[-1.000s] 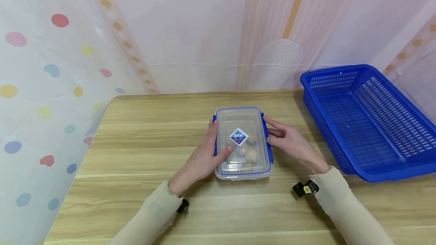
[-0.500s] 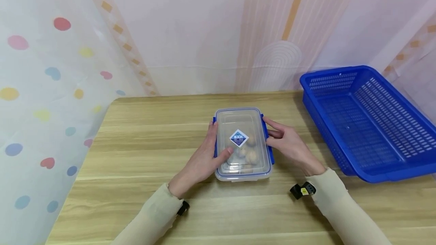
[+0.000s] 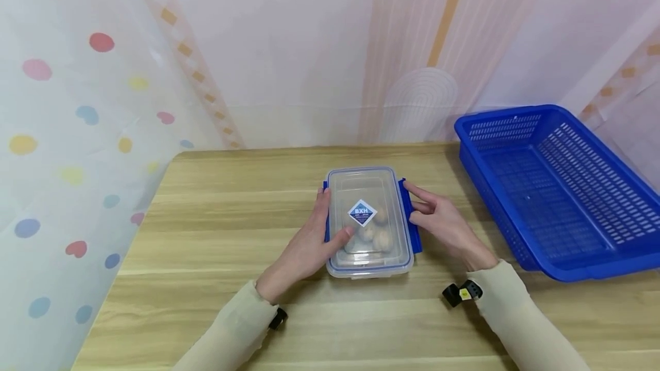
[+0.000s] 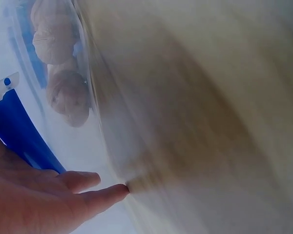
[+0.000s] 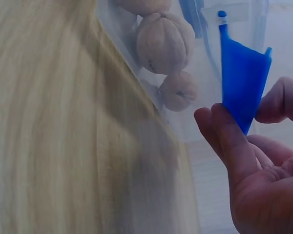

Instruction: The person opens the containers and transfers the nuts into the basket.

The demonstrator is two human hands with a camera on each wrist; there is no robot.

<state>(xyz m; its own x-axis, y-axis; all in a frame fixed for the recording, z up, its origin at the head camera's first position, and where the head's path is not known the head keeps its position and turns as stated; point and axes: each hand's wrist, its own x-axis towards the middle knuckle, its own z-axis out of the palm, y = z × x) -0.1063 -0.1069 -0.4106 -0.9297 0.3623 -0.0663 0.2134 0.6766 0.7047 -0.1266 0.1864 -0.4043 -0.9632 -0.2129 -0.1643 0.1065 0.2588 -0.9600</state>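
A clear plastic food container (image 3: 361, 181) with a blue-lined lid sits on the table, a diamond-shaped BXH sticker on top. Several walnuts (image 5: 166, 43) show through its wall. Along its left side lies my left hand (image 3: 306, 239), thumb over the lid and fingers down the side by the blue left latch (image 4: 19, 129). My right hand (image 3: 446, 225) pinches the blue right latch (image 5: 244, 80) between thumb and fingers. That latch is swung outward from the container's side, while the left one lies mostly behind my left hand.
A blue plastic basket (image 3: 492, 228) with slotted walls stands to the right, close beyond my right forearm. The wood-grain table (image 3: 232, 233) extends left of the container. A patterned cloth (image 3: 289, 50) hangs behind the table's far edge.
The right latch has swung outward from the container's side, my right fingers moving slightly right with it. My left hand keeps its place on the container. The head view has tilted slightly.
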